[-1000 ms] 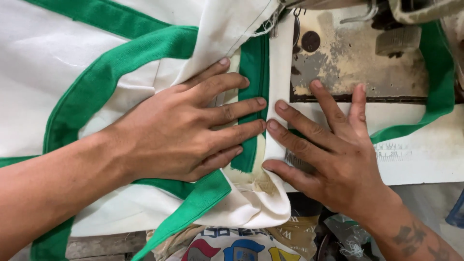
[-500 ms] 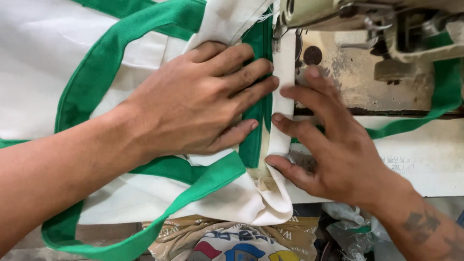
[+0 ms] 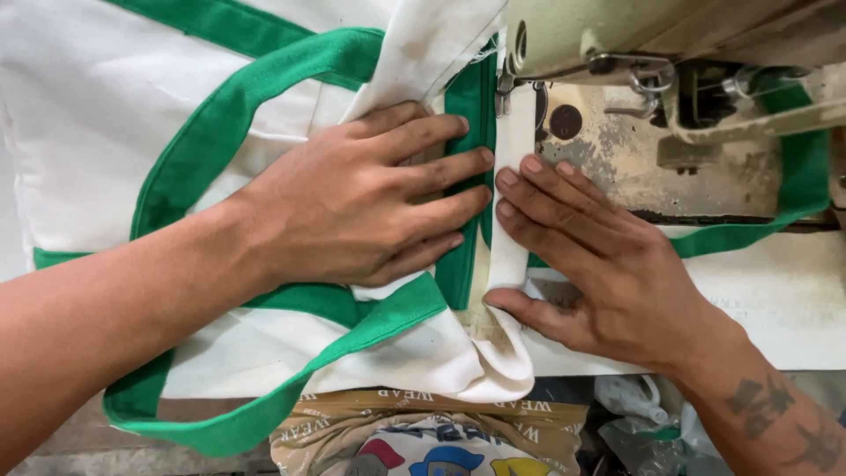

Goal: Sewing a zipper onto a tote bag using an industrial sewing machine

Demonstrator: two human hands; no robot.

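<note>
Pressing flat on the white bag (image 3: 176,132) with left hand (image 3: 352,203) and right hand (image 3: 608,273), fingers extended close together, green-trimmed edge (image 3: 463,176) just under the sewing machine (image 3: 634,35) foot, most of the seam seemingly unstitched.

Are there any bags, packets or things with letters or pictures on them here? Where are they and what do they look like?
Printed sack: bottom middle, under the white and green cloth; crumpled, brown with pale lettering and a red, blue and yellow picture.
Clear plastic bags: bottom right, below the right hand; scrunched, see-through, no print that I can tell.
No signs or screens are in view.
</note>
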